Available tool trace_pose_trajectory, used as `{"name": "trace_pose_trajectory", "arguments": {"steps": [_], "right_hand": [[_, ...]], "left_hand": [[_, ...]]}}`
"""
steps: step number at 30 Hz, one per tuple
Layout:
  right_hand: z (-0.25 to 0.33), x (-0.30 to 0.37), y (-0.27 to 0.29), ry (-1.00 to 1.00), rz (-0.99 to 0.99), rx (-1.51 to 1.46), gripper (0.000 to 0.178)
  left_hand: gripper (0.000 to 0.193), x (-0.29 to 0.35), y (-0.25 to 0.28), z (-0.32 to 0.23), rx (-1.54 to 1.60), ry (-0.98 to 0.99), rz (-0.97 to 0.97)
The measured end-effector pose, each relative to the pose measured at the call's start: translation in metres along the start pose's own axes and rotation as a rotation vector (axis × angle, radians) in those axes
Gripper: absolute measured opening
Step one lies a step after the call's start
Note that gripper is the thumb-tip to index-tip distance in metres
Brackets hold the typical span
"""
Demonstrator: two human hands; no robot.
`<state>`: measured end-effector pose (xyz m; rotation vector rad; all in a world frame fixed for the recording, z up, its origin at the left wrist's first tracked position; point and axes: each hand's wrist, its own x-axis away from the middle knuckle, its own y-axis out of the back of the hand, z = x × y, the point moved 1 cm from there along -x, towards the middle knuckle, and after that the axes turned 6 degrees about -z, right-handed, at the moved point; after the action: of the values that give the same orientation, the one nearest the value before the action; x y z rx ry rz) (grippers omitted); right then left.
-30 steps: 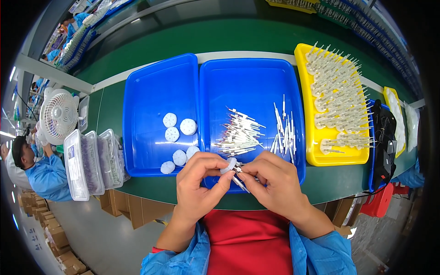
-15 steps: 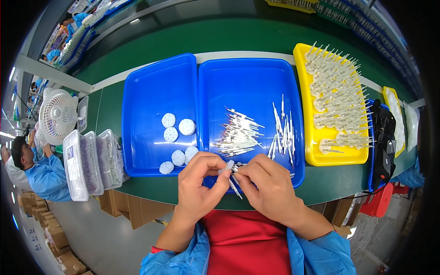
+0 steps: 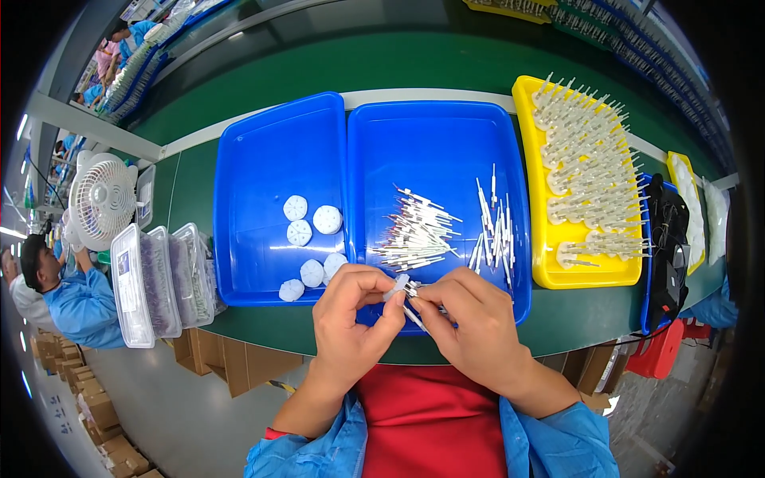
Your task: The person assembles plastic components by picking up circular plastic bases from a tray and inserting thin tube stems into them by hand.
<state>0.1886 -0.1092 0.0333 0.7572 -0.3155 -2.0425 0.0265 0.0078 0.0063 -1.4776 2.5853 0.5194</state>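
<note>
My left hand (image 3: 351, 323) pinches a small white plastic disc (image 3: 395, 287), tilted and partly covered by the fingertips. Close against it, my right hand (image 3: 478, 323) is closed on a thin white stick-like part, mostly hidden by the fingers. A white stick (image 3: 415, 319) points down between the hands, just over the near edge of the right blue tray (image 3: 430, 143). That tray holds a pile of thin white sticks (image 3: 418, 231) and a looser group (image 3: 496, 235) to its right. Several white round discs with slots (image 3: 327, 220) lie in the left blue tray (image 3: 271, 159).
On the right, a yellow tray (image 3: 586, 276) holds discs fitted with upright sticks, beside a black bundle (image 3: 665, 231). To the left stand clear plastic boxes (image 3: 131, 287) and a white fan (image 3: 102, 195). A co-worker in blue (image 3: 84, 307) sits beyond. Cardboard boxes (image 3: 239, 362) lie below the table.
Both hands stay together over the tray's near edge, with small finger shifts. The right fingers have moved slightly rightward, and the disc is turned a little.
</note>
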Motion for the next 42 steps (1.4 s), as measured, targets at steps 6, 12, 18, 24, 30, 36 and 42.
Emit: {"name": "trace_pose_trajectory", "arguments": {"steps": [6, 12, 18, 24, 30, 36, 42], "right_hand": [[-0.002, 0.001, -0.003, 0.039, -0.005, 0.024, 0.014], [-0.002, -0.001, -0.001, 0.094, 0.021, 0.079, 0.013], [-0.003, -0.004, -0.001, 0.141, -0.049, 0.011, 0.017], [-0.004, -0.001, 0.000, 0.140, -0.042, 0.004, 0.021], [-0.001, 0.000, 0.001, 0.122, -0.051, -0.008, 0.022], [-0.002, 0.002, -0.001, 0.122, -0.072, -0.018, 0.023], [-0.002, 0.004, -0.003, 0.135, -0.077, -0.011, 0.023]], "left_hand": [[0.017, 0.001, 0.004, -0.003, 0.015, 0.028, 0.075], [0.019, 0.000, 0.006, -0.006, 0.035, 0.041, 0.107], [0.031, -0.009, 0.013, -0.006, -0.020, -0.214, 0.044], [0.034, -0.015, 0.015, -0.014, -0.060, -0.302, 0.098], [0.036, -0.009, 0.014, -0.006, -0.068, -0.391, 0.004], [0.036, -0.003, 0.010, -0.005, -0.046, -0.365, -0.068], [0.036, -0.003, 0.011, -0.008, -0.074, -0.346, -0.055]]}}
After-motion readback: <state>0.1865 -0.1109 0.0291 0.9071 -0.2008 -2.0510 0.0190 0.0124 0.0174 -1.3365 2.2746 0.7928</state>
